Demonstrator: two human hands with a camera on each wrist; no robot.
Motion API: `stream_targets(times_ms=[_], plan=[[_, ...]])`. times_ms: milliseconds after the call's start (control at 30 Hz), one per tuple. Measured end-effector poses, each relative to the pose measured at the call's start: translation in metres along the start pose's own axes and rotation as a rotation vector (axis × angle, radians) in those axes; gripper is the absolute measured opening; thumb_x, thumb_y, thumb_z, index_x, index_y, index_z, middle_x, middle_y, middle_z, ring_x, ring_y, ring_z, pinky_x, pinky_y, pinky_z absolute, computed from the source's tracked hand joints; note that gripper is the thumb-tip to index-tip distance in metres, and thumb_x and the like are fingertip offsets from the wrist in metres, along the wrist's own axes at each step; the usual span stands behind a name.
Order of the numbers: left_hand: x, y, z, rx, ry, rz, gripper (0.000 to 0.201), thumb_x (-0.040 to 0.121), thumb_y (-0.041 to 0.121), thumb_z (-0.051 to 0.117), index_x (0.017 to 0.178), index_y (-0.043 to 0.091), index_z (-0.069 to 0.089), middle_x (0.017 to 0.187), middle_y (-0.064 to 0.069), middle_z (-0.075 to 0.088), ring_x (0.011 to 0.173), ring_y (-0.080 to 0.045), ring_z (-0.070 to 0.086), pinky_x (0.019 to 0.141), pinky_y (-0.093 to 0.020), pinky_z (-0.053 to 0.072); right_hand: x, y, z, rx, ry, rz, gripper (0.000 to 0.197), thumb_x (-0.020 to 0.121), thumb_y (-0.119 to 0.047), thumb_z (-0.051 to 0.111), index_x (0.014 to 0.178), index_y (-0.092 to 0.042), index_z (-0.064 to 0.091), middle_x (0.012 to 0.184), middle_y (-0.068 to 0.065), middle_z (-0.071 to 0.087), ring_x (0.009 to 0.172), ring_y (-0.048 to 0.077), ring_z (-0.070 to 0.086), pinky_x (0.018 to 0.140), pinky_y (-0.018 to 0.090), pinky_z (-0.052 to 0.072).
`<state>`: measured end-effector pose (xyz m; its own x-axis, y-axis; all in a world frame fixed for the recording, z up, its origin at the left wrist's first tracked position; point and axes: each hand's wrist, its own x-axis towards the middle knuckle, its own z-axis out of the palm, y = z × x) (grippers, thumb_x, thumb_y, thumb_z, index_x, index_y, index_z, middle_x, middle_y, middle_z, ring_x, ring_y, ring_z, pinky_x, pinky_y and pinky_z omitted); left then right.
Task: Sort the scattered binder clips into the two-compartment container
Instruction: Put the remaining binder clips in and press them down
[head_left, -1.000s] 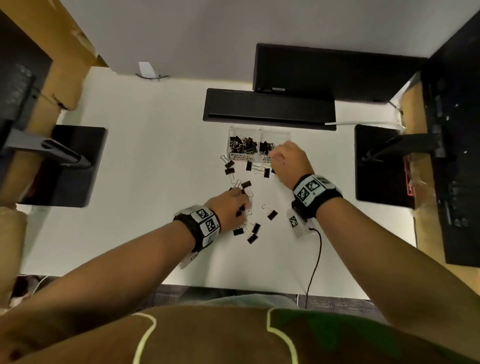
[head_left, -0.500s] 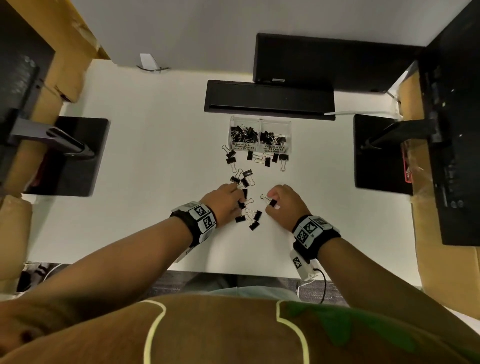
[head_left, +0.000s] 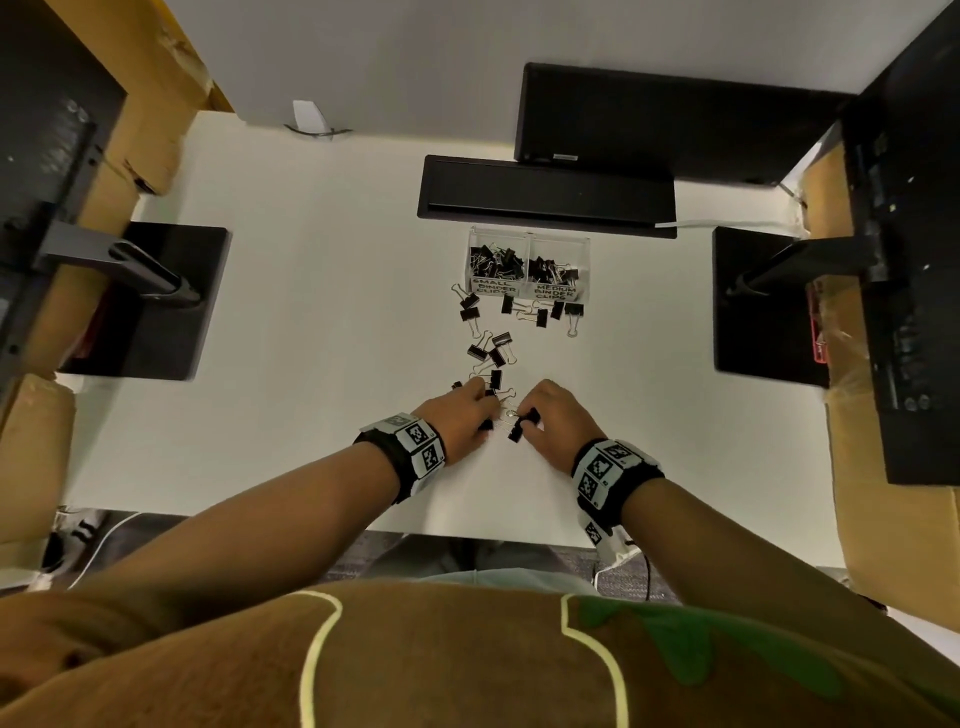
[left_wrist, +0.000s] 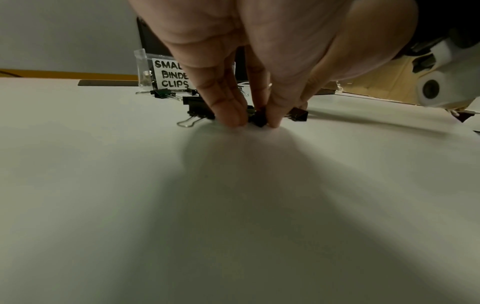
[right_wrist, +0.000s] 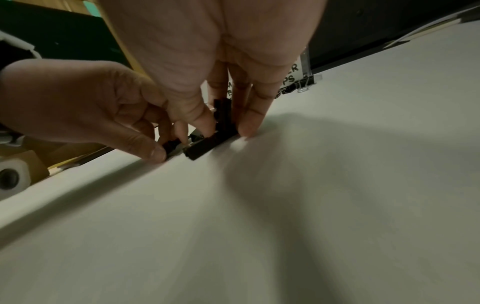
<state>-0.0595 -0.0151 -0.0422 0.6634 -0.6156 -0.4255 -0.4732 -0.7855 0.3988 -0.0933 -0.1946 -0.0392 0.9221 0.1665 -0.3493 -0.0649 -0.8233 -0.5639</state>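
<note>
A clear two-compartment container labelled for small and medium binder clips stands at mid-table, both halves holding black clips. More black clips lie scattered between it and my hands. My left hand pinches a small black clip on the table between thumb and fingertips. Just to its right, my right hand grips a larger black clip, with a second clip lying against it.
A black tray and a monitor base sit behind the container. Black clamp plates lie at the table's left and right. Cardboard borders the sides. A loose clip lies by the container's front.
My right hand has come back from the container to the near clips and closed on one. My left hand stayed over the same cluster, fingers now pinching a small clip.
</note>
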Motion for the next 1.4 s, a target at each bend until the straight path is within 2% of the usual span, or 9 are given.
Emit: stream_targets(times_ms=[300,467,600,833,933,1067,1200,1267,1400], plan=[[0.001,-0.013,-0.021,-0.075,0.307,-0.154,0.027,0.084,0.023,0.059,0.106,0.009,0.054,0.119,-0.011,0.045,0.103,-0.027,0.047,0.073,-0.034,0.049,0.017,-0.002,-0.005,0.111,0.047,0.113,0.011,0.083,-0.004,0.059,0.092,-0.008,0.065,0.105,0.010,0.056,0.094,0.023,0.058,0.077,0.021,0.041],[0.002,-0.020,-0.025,-0.081,0.184,-0.265,0.027,0.086,0.027,0.056,0.109,0.012,0.051,0.127,-0.008,0.040,0.099,-0.027,0.054,0.067,-0.032,0.046,0.033,-0.004,-0.027,0.177,0.119,0.169,0.012,0.085,-0.004,0.059,0.091,-0.009,0.069,0.102,0.009,0.058,0.091,0.020,0.056,0.078,0.019,0.038],[0.003,-0.018,-0.023,-0.092,0.123,-0.251,0.028,0.087,0.024,0.054,0.112,0.011,0.051,0.124,-0.008,0.043,0.091,-0.029,0.059,0.071,-0.036,0.052,0.061,-0.006,-0.067,0.289,0.304,0.203,0.013,0.087,-0.007,0.062,0.098,-0.008,0.069,0.107,0.005,0.060,0.089,0.011,0.052,0.069,0.008,0.035],[0.009,-0.020,-0.023,-0.168,0.159,-0.220,0.024,0.084,0.011,0.052,0.108,0.014,0.051,0.113,-0.003,0.052,0.094,-0.025,0.056,0.072,-0.029,0.042,0.109,-0.002,-0.113,0.316,0.462,0.274,0.022,0.087,-0.014,0.062,0.108,-0.011,0.068,0.104,0.003,0.065,0.092,0.015,0.059,0.080,0.024,0.049],[0.012,-0.023,-0.025,-0.190,0.149,-0.209,0.027,0.084,0.009,0.052,0.110,0.016,0.053,0.113,-0.003,0.057,0.099,-0.025,0.057,0.083,-0.036,0.049,0.110,-0.001,-0.114,0.352,0.436,0.284,0.030,0.086,-0.017,0.063,0.116,-0.017,0.063,0.112,0.005,0.059,0.096,0.015,0.056,0.088,0.031,0.052],[0.015,-0.028,-0.027,-0.169,0.117,-0.202,0.026,0.084,0.006,0.052,0.107,0.015,0.056,0.114,-0.003,0.058,0.103,-0.026,0.055,0.087,-0.041,0.049,0.085,-0.018,-0.100,0.237,0.378,0.169,0.026,0.088,-0.015,0.060,0.114,-0.016,0.061,0.116,0.007,0.054,0.096,0.013,0.051,0.090,0.025,0.046],[0.017,-0.031,-0.029,-0.260,0.169,-0.238,0.024,0.085,0.009,0.050,0.104,0.019,0.059,0.112,0.000,0.060,0.100,-0.021,0.058,0.088,-0.038,0.050,0.040,-0.031,-0.053,0.098,0.015,0.023,0.004,0.085,-0.018,0.060,0.089,-0.018,0.059,0.099,0.002,0.052,0.088,0.017,0.052,0.086,0.032,0.048],[0.017,-0.034,-0.030,-0.299,0.203,-0.265,0.024,0.087,0.011,0.046,0.105,0.019,0.060,0.112,0.000,0.061,0.098,-0.021,0.059,0.088,-0.036,0.050,0.020,-0.029,-0.028,-0.043,-0.203,0.011,0.015,0.082,-0.027,0.065,0.091,-0.019,0.055,0.099,-0.001,0.046,0.089,0.018,0.050,0.084,0.034,0.047],[0.014,-0.033,-0.034,-0.263,0.214,-0.229,0.027,0.090,0.011,0.040,0.110,0.016,0.057,0.110,-0.002,0.062,0.099,-0.022,0.057,0.084,-0.033,0.047,-0.002,-0.021,0.000,-0.169,-0.251,-0.002,0.028,0.083,-0.026,0.064,0.104,-0.015,0.050,0.111,0.002,0.044,0.098,0.019,0.049,0.082,0.035,0.049]])
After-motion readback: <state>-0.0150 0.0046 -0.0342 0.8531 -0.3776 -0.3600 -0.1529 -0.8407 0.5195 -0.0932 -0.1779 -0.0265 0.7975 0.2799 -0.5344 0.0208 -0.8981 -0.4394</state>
